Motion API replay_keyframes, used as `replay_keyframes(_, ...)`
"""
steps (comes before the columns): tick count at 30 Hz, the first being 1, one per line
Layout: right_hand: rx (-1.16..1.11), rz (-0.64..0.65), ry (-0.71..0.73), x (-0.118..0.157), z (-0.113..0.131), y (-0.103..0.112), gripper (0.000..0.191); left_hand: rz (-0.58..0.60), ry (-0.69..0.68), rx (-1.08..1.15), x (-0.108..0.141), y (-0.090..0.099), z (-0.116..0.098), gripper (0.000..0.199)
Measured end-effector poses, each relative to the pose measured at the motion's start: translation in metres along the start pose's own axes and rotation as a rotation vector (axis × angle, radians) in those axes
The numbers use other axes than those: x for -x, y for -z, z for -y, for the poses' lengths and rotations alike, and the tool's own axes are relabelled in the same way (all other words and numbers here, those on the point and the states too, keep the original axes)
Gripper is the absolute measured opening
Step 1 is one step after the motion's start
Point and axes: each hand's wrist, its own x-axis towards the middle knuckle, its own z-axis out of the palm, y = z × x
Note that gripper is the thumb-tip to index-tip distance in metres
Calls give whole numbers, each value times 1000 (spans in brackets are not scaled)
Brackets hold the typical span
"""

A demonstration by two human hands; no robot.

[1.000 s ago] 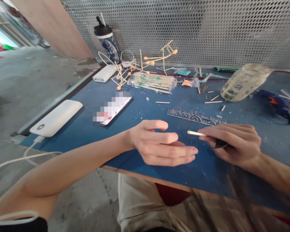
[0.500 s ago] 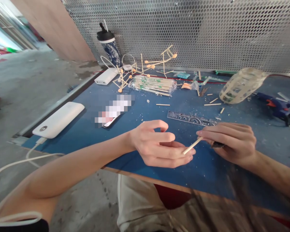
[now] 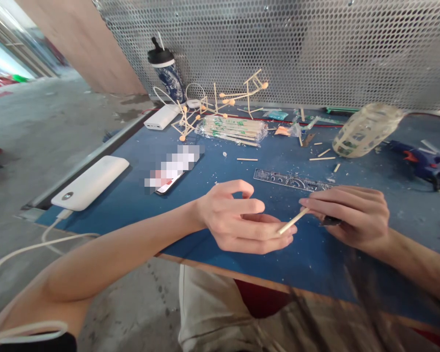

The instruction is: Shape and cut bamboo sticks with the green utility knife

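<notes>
A short pale wooden stick (image 3: 292, 221) slants between my hands above the blue table. My right hand (image 3: 348, 210) pinches its upper end with the fingertips, and a dark flat object (image 3: 331, 221) shows beneath those fingers. The stick's lower end lies against the outstretched lower fingers of my left hand (image 3: 242, 220), whose index and middle fingers are bent and apart from the thumb side. My left hand does not grip the stick. Just beyond my right hand, a clear ruler (image 3: 289, 180) lies on the table, partly covered by that hand.
Behind are a bag of sticks (image 3: 231, 128), stick frames with orange joints (image 3: 229, 101), a tumbler (image 3: 166, 73) and a perforated metal panel (image 3: 278, 44). A phone (image 3: 174, 171) and power bank (image 3: 91, 183) lie left; a lattice cylinder (image 3: 366, 129) and glue gun (image 3: 420, 164) lie right.
</notes>
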Motion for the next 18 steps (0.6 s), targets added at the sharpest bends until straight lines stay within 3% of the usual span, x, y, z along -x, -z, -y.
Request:
replay_keyframes(2,38,14,65,-2,2,3,20,-41,-11,-31,2,-1,1,31)
replay_keyframes(5,59,37,149,-3,5,5,27,7,44,3,4,-2,2,30)
replay_keyframes(8,-5,29,96,-1,5,3,20,5,60,19,4,-3,2,26)
replay_keyframes(13,-22,-25,-37,3,2,-2,26,140,106,91,5,-3,3,38)
replay_keyframes(18,-17,-18,-51,5,1,-5,34,-79,-43,-42,4,-4,3,34)
